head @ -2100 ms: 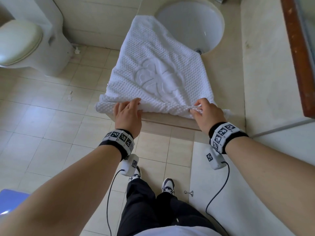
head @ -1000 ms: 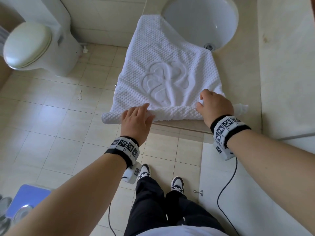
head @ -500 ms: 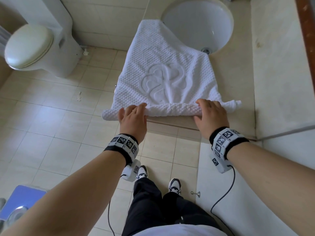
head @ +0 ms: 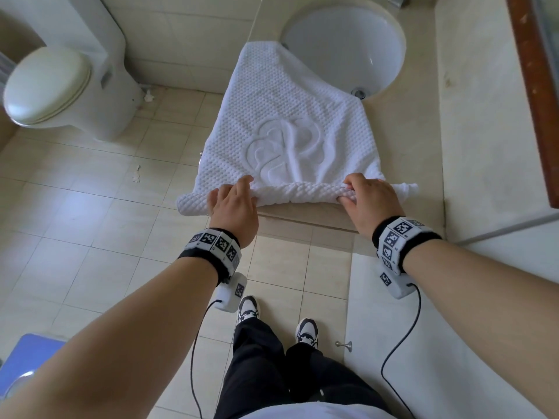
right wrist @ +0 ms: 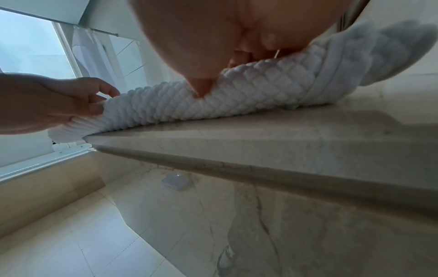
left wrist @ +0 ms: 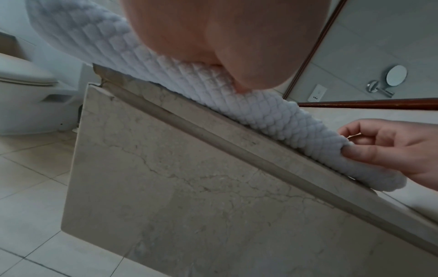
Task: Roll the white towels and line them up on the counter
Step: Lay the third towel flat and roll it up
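A white waffle-weave towel [head: 287, 116] with an embossed swirl lies flat on the beige counter [head: 405, 140], its far corner over the sink's rim. Its near edge is rolled into a thin roll [head: 302, 193] along the counter's front edge. My left hand [head: 234, 195] grips the roll near its left end, which sticks out past the counter's side. My right hand [head: 361, 192] grips it near the right end. The right wrist view shows the left hand [right wrist: 94, 105] pinching the roll [right wrist: 213, 101]. In the left wrist view the right hand [left wrist: 369, 144] curls round the roll [left wrist: 272, 116].
A round white sink [head: 344, 40] is set into the counter beyond the towel. A toilet [head: 57, 83] stands on the tiled floor to the left. A wood-framed mirror [head: 535, 86] runs along the right. Bare counter lies right of the towel.
The roll has thickened and crept up towards the embossed swirl. Both hands went from lying on the roll to curling round it.
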`<state>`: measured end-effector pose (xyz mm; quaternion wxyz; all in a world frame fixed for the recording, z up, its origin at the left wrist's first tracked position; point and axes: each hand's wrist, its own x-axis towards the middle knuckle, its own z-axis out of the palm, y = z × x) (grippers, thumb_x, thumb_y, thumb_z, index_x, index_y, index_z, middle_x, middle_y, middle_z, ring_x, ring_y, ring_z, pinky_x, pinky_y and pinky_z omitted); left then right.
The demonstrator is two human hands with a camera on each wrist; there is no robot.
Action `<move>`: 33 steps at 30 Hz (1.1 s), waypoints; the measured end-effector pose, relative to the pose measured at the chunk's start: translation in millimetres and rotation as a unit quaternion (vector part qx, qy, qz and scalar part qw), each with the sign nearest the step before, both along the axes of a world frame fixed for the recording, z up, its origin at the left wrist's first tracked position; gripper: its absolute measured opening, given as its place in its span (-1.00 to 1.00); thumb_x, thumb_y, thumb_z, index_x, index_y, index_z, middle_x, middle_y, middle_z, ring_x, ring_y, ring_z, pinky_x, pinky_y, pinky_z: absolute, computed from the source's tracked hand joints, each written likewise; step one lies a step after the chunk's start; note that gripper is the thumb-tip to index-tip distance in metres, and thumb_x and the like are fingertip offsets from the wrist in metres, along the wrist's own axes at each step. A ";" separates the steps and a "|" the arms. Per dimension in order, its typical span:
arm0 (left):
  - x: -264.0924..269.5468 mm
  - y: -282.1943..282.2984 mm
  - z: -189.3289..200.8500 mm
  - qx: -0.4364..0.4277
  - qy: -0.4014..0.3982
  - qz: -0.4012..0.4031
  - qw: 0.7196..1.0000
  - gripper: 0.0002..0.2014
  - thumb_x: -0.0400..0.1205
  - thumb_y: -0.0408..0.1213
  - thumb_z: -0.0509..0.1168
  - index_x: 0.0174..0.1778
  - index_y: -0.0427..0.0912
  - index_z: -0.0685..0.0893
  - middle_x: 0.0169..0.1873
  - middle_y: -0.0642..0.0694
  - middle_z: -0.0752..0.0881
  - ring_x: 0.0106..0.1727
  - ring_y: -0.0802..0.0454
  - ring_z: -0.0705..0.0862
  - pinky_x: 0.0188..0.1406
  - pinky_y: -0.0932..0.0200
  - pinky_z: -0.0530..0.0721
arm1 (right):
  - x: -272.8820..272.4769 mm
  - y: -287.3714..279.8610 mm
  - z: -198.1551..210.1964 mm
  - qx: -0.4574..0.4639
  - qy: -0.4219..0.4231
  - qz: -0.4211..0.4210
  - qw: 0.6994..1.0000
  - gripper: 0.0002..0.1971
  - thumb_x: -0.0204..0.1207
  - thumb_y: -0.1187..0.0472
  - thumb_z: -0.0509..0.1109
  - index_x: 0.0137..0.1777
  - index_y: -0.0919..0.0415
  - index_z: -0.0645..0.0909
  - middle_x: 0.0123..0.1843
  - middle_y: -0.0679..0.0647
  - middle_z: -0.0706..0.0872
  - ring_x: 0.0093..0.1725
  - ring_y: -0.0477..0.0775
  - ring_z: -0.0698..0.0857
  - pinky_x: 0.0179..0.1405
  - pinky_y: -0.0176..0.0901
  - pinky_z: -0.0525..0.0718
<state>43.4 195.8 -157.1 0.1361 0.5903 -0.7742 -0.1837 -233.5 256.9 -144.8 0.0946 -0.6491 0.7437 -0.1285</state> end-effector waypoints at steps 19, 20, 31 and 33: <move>9.0 -31.1 -1.0 -0.045 -0.084 -0.080 0.992 -0.58 0.69 0.12 0.06 0.33 -0.05 0.46 0.11 0.02 0.75 0.17 -0.12 0.61 0.26 -0.12 0.39 | -29.5 -11.2 16.7 0.203 0.011 -0.078 0.976 -0.36 0.41 -0.59 0.11 -0.09 0.05 0.36 -0.30 0.02 0.66 -0.35 0.07 0.64 -0.42 -0.08 0.52; 10.1 -33.5 -1.3 -0.046 -0.083 -0.081 0.992 -0.57 0.69 0.15 0.06 0.33 -0.06 0.46 0.12 0.02 0.75 0.18 -0.13 0.61 0.26 -0.13 0.40 | -29.6 -11.6 17.9 0.203 0.012 -0.081 0.976 -0.35 0.40 -0.60 0.11 -0.11 0.05 0.35 -0.31 0.01 0.66 -0.36 0.07 0.63 -0.43 -0.09 0.50; 15.3 -48.9 4.4 0.008 -0.128 -0.091 0.988 -0.43 0.70 0.28 -0.06 0.44 -0.09 0.32 -0.08 -0.10 0.80 0.07 -0.21 0.72 0.20 -0.18 0.50 | -21.9 -2.9 9.2 0.121 0.060 -0.101 0.986 -0.31 0.35 -0.62 0.08 -0.15 0.08 0.36 -0.38 0.00 0.59 -0.39 0.09 0.58 -0.39 -0.07 0.49; 14.8 -49.2 5.1 0.008 -0.127 -0.083 0.988 -0.45 0.70 0.26 -0.02 0.43 -0.08 0.33 -0.05 -0.09 0.79 0.09 -0.20 0.70 0.19 -0.16 0.48 | -19.2 -4.6 7.9 0.070 0.107 -0.093 0.987 -0.31 0.35 -0.59 0.16 -0.15 0.11 0.41 -0.29 -0.01 0.57 -0.24 0.13 0.56 -0.22 0.00 0.52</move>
